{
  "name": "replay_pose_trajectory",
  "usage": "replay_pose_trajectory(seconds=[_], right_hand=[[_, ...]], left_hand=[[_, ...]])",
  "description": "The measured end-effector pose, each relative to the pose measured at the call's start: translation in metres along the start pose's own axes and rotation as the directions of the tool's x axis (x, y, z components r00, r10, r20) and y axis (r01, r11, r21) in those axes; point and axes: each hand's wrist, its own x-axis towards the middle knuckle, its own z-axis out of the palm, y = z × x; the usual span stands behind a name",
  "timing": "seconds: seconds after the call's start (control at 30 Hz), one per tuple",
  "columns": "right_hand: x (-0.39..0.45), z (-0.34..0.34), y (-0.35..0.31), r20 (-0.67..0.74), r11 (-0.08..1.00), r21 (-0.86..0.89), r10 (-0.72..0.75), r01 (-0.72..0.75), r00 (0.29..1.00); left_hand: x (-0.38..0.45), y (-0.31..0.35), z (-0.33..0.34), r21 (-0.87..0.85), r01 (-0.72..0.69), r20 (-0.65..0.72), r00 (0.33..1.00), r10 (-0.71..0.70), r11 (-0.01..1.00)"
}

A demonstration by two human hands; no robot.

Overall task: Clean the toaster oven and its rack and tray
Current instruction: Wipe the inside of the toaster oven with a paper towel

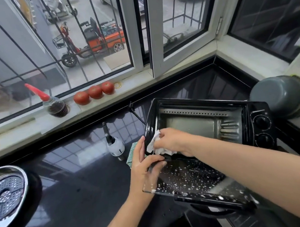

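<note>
At the far left a steel strainer [6, 198] sits in the sink, out of the work. On the sill a red-capped bottle [53, 102] and three tomatoes [94, 93] stand well back from the splashing. A spray bottle [114, 146] waits on the dark tabletop [75, 184] just left of the oven, likely kept close for more cleaner. The left hand [143, 170] braces the oven's left edge, its fingers [140, 151] straight along the frame and the thumb at the door hinge, apparently to stop the oven sliding. The oven [208, 122] stands on the tabletop's right part, cavity showing neither rack nor tray, its door [192, 178] dropped open and flecked with white foam. The right hand [173, 140] clutches a white cloth [156, 145] against the lower left corner of the opening, rubbing grime there. A grey pot [281, 97] rests behind.
</note>
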Motion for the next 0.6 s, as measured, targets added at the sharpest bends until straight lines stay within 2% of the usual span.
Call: replay_pose_trajectory(seconds=[0.1,0.13,0.17,0.23,0.3,0.33,0.4,0.5,0.6], right_hand=[[0.006,-0.006,-0.003,-0.006,1.000,0.011,0.015,-0.015,1.000],[0.011,-0.012,-0.004,-0.014,0.995,0.094,0.012,-0.010,1.000],[0.016,-0.018,-0.006,-0.032,0.964,0.265,0.017,-0.008,0.999],[0.026,-0.035,-0.012,-0.087,0.762,0.646,0.015,0.045,0.996],[0.032,-0.043,-0.016,-0.120,0.588,0.802,-0.014,0.105,0.993],[0.035,-0.040,-0.015,-0.134,0.545,0.830,-0.009,0.117,0.991],[0.043,-0.028,-0.010,-0.191,0.547,0.824,0.024,0.147,0.981],[0.046,-0.014,-0.011,-0.274,0.617,0.761,0.027,0.199,0.961],[0.036,-0.011,-0.001,-0.254,0.759,0.611,-0.085,0.228,0.964]], left_hand=[[0.000,0.002,-0.003,-0.031,0.035,0.015,0.999,-0.034,0.999],[0.000,0.003,-0.004,-0.032,0.042,0.014,0.999,-0.041,0.999],[-0.001,0.004,-0.004,-0.026,0.049,0.010,0.999,-0.049,0.998],[-0.002,0.004,-0.005,-0.024,0.056,0.009,0.998,-0.056,0.998],[-0.005,0.003,-0.005,-0.016,0.045,0.005,0.999,-0.045,0.999],[-0.006,0.002,-0.005,-0.007,0.054,0.007,0.999,-0.054,0.999],[-0.007,0.005,-0.004,-0.010,0.085,0.020,0.996,-0.085,0.996],[-0.007,0.011,0.000,-0.040,0.096,0.029,0.995,-0.095,0.995],[-0.006,0.007,0.001,0.032,0.050,0.021,0.998,-0.051,0.998]])
